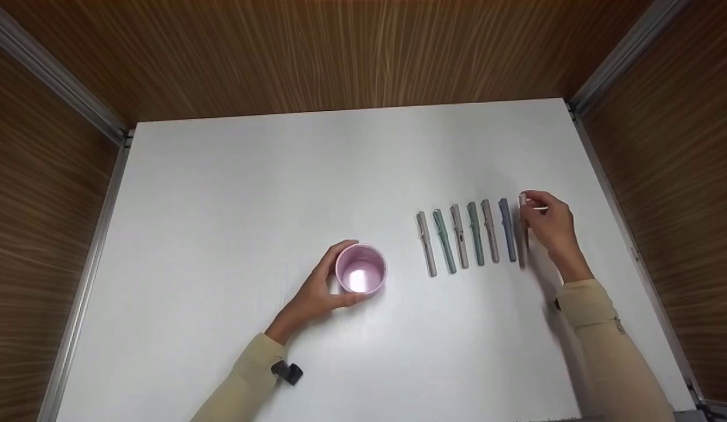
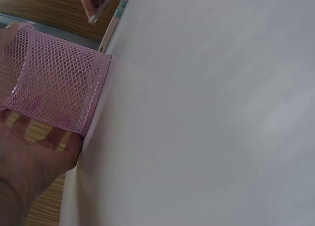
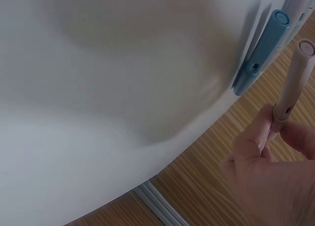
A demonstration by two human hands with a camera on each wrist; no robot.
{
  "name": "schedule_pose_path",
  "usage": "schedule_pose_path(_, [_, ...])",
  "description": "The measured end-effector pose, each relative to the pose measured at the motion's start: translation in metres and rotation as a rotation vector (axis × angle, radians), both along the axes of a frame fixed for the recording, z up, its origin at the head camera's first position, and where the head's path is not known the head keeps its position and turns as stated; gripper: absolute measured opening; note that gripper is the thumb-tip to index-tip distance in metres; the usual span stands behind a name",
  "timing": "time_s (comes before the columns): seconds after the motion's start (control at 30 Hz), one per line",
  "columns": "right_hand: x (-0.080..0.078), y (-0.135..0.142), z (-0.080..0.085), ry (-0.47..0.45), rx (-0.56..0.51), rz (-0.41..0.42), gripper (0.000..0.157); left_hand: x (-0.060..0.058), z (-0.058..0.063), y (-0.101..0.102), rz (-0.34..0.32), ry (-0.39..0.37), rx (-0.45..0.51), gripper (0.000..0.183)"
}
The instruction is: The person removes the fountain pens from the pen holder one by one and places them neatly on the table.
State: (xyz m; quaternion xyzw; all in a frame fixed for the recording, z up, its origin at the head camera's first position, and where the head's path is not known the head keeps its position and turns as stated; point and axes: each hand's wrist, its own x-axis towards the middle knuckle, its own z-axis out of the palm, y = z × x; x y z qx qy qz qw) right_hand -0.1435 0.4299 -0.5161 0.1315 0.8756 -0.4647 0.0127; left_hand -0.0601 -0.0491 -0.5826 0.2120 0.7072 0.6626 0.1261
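My left hand (image 1: 314, 298) holds a pink mesh pen cup (image 2: 61, 76) around its side, fingers on one side and thumb on the other. The cup stands upright on the white table, and no pens show inside it. Over at the right end of a row of pens, my right hand (image 1: 552, 227) pinches a pale pinkish pen (image 3: 295, 80) between thumb and fingers. That pen is lifted off the table in the right wrist view. Closest to it in the row lies a blue pen (image 1: 507, 231).
Left of the blue pen lie several more pens side by side, among them a green pen (image 1: 475, 234) and a beige pen (image 1: 426, 245). Wood-grain panels (image 1: 351, 55) with metal edge rails (image 1: 609, 53) wall the table at the back and sides.
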Motion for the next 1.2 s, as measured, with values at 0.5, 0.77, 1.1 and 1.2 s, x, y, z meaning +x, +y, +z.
schedule_pose_path(0.5, [-0.018, 0.019, -0.008, -0.135, 0.045, 0.039, 0.048, -0.001, 0.001, 0.002, -0.004, -0.033, 0.053, 0.099])
schedule_pose_path(0.77, [-0.022, 0.024, -0.012, -0.189, 0.024, 0.039, 0.049, 0.005, 0.025, 0.004, 0.007, -0.045, 0.064, 0.095])
schedule_pose_path(1.1, [-0.022, 0.026, -0.013, -0.176, 0.105, 0.031, 0.048, 0.006, 0.033, 0.004, 0.002, -0.045, 0.074, 0.094])
schedule_pose_path(1.2, [-0.022, 0.024, -0.016, -0.162, 0.122, 0.014, 0.045, 0.006, 0.031, 0.003, -0.002, -0.05, 0.07, 0.094])
